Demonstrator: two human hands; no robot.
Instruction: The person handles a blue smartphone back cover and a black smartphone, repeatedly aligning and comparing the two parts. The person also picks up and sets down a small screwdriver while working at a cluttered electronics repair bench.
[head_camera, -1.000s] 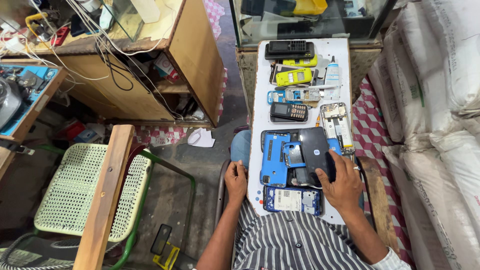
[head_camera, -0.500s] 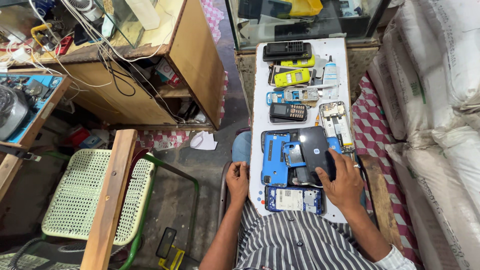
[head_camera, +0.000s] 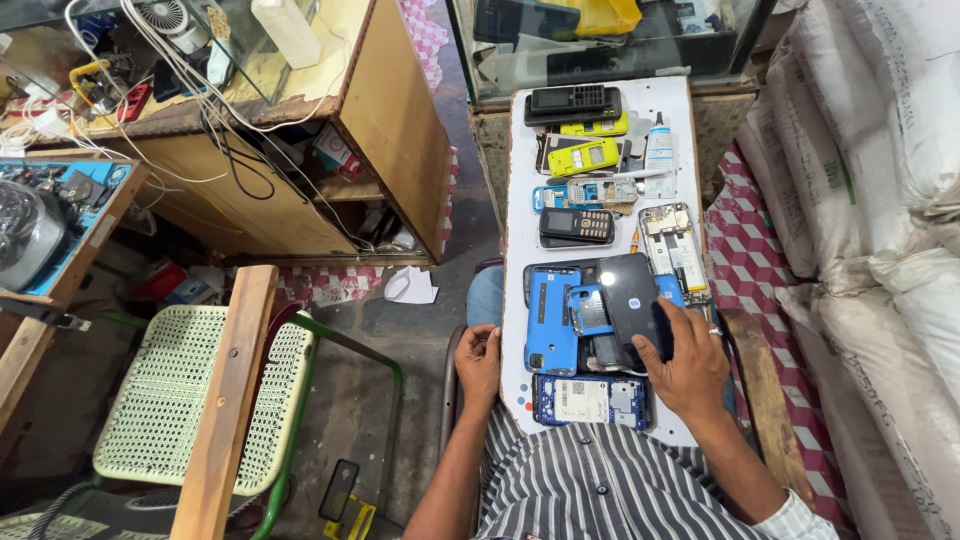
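Right hand on black phone — blue covers crowd it.

Flat black phone lies tilted atop blue phone shells on the white board

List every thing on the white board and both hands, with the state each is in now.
right hand: resting on the black phone, fingers spread
black phone: lying flat, screen dark
left hand: gripping the white board's edge
white board: lying flat, loaded with phones
blue opened phone: back off, insides showing
black keypad phone: whole, face up
white bottle: upright, capped
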